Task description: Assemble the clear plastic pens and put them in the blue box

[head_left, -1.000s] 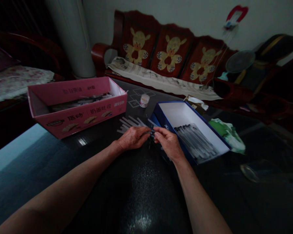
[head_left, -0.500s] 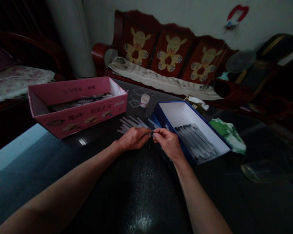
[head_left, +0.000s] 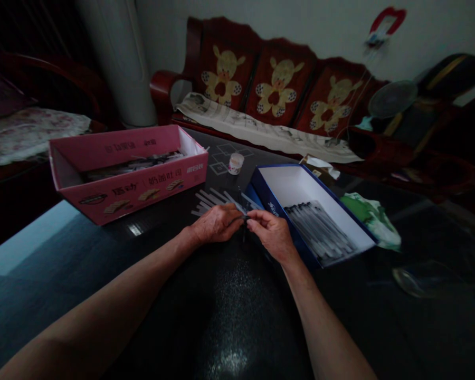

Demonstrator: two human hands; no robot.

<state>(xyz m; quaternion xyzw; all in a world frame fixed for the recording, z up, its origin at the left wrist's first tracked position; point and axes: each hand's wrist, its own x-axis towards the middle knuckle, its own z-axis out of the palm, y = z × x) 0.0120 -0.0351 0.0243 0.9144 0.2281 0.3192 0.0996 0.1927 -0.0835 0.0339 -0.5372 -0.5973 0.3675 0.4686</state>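
Currently, right hand [head_left: 272,233] pinches a small dark piece [head_left: 245,217] beside left hand [head_left: 219,224], left grip hidden, can't tell, pale strips [head_left: 209,199] on dark table [head_left: 237,301] just beyond, blue box [head_left: 281,180] of slim clear sticks [head_left: 319,229] right, pink box [head_left: 142,196] left, small cup [head_left: 235,164] far between them.

two hands [head_left: 219,222], two boxes [head_left: 150,191], one cup [head_left: 235,164], three bear-patterned backrests [head_left: 276,87]

Hands [head_left: 220,222] pinching dark piece [head_left: 245,218] — pink box [head_left: 132,191], blue box [head_left: 266,198]
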